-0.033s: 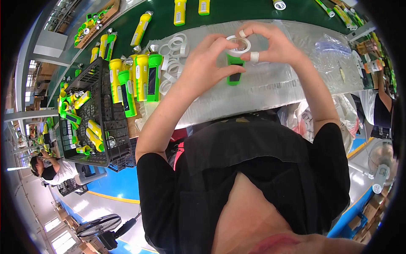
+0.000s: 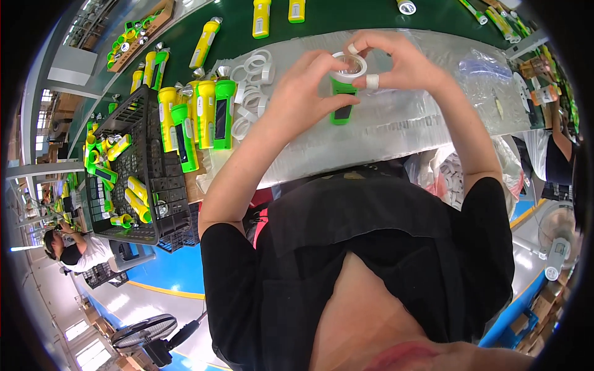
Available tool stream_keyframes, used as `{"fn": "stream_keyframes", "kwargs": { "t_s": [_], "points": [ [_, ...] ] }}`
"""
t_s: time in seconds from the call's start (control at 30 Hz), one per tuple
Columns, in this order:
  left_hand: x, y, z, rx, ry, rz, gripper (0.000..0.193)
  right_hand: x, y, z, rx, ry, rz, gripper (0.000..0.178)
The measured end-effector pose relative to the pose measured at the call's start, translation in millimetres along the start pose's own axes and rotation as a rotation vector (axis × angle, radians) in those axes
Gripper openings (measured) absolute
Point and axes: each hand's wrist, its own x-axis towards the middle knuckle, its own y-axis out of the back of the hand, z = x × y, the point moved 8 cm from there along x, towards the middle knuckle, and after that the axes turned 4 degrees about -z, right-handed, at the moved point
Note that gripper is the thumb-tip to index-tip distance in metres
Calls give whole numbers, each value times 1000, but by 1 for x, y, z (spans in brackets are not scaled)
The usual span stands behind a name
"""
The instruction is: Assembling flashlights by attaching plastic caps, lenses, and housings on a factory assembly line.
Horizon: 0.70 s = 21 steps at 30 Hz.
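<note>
A green flashlight (image 2: 341, 112) stands head-up in front of me, with a white ring (image 2: 348, 77) around its clear, shiny head. My left hand (image 2: 309, 83) is closed on it: the fingertips press at the ring's left side, and the thumb lies across the green body. From the other side my right hand (image 2: 396, 65) grips the ring between thumb and bent index finger. White tape is wrapped around two of that hand's digits. Several loose white rings (image 2: 252, 98) lie left of my left hand. Beside them stand several yellow and green flashlights (image 2: 206, 111).
A black crate (image 2: 139, 232) with more flashlights is at the left. Clear plastic sheeting (image 2: 408, 120) covers the near part of the green table (image 2: 352, 17). A plastic bag (image 2: 489, 68) lies right. An open bag of white parts (image 2: 455, 179) hangs below the edge. Other people are farther off.
</note>
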Motion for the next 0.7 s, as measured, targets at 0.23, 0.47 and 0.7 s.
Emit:
{"fn": "stream_keyframes", "kwargs": {
  "t_s": [0.23, 0.47, 0.7],
  "points": [
    [7, -17, -8, -146, 119, -8, 41, 23, -11, -19, -294, -87, -500, 32],
    [7, -17, -6, -143, 44, 30, 39, 24, -14, -13, -274, -181, -583, 34],
    [13, -21, -4, -141, 27, -31, 37, 20, -9, -10, -329, -393, -590, 38]
  ]
}}
